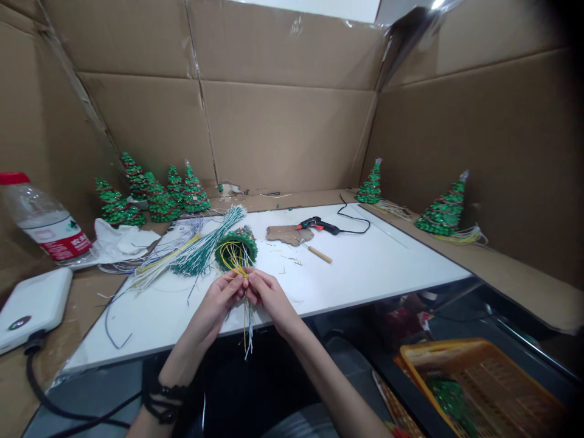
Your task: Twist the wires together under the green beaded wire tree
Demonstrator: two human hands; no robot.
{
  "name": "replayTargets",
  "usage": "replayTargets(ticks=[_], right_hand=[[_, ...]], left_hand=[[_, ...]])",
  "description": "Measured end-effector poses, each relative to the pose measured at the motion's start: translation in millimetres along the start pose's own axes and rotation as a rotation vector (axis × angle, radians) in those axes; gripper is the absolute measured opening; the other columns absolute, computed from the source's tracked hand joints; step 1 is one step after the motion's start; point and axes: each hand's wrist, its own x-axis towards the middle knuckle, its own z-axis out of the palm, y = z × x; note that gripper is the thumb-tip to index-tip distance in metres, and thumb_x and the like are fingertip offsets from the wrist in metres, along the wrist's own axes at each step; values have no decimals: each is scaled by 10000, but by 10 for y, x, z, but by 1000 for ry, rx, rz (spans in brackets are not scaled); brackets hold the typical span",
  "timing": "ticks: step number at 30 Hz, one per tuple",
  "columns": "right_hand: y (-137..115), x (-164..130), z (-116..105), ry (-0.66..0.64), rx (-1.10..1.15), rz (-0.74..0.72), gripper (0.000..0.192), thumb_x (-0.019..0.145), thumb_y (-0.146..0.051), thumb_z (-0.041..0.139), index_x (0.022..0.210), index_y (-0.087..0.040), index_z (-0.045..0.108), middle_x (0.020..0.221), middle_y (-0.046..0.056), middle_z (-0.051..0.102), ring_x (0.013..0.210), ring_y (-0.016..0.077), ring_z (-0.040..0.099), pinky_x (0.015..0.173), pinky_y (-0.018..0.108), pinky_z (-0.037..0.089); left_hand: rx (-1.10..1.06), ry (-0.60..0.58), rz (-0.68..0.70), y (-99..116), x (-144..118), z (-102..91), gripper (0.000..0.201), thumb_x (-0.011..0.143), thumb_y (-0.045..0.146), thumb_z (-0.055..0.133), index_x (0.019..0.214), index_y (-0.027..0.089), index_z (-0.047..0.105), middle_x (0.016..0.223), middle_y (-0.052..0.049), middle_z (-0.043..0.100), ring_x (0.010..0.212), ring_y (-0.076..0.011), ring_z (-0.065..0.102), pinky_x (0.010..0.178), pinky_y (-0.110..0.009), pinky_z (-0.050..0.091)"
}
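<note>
A small green beaded tree (pixel 237 244) lies on its side on the white board (pixel 365 267), its hollow base facing me with yellow and white wires (pixel 247 322) trailing out and hanging over the board's near edge. My left hand (pixel 219 299) and my right hand (pixel 270 295) meet just below the base, fingertips pinched on those wires. A loose bundle of white and green wires (pixel 201 243) fans out to the left of the tree.
A glue gun (pixel 319 225) with a black cord, a cardboard scrap (pixel 287 233) and a wooden stick (pixel 319 253) lie mid-board. Finished trees stand at back left (pixel 157 198) and right (pixel 444 210). A water bottle (pixel 45 226), white box (pixel 31 304) and orange basket (pixel 483 383) surround the board.
</note>
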Motion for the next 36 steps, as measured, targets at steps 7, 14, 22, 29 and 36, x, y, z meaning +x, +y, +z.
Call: replayTargets(ticks=[7, 14, 22, 29, 36], right_hand=[[-40, -25, -42, -108, 2, -18, 258, 822, -325, 432, 630, -164, 491, 458, -67, 376, 446, 81, 311, 488, 224, 270], [-4, -13, -42, -77, -34, -7, 255, 810, -313, 432, 608, -168, 490, 463, -58, 384, 442, 85, 336, 464, 221, 261], [41, 0, -32, 90, 14, 87, 307, 791, -390, 398, 598, -168, 485, 455, -44, 429, 411, 78, 342, 433, 217, 241], [-7, -33, -36, 74, -9, 65, 282, 777, -370, 460, 572, -177, 448, 463, -53, 406, 424, 75, 318, 443, 221, 237], [-13, -54, -35, 23, 12, 30, 320, 808, -429, 461, 614, -174, 459, 473, -60, 392, 427, 73, 297, 444, 223, 223]], left_hand=[[36, -31, -2, -19, 19, -1, 223, 683, 336, 697, 765, 137, 637, 562, 29, 545, 511, -66, 458, 539, -178, 387], [-16, 4, -6, 14, 1, 20, 218, 641, 308, 735, 705, 131, 625, 540, 42, 514, 504, -54, 427, 531, -159, 380], [-39, 40, -42, 54, -25, 38, 240, 623, 312, 746, 705, 136, 605, 519, 48, 483, 481, -57, 397, 471, -163, 334], [-23, 37, -26, 66, -26, 51, 240, 629, 324, 739, 690, 131, 610, 532, 47, 480, 475, -48, 378, 453, -158, 311], [16, 47, 11, 56, -28, 69, 225, 660, 325, 713, 669, 129, 604, 545, 42, 489, 487, -48, 389, 466, -155, 328]])
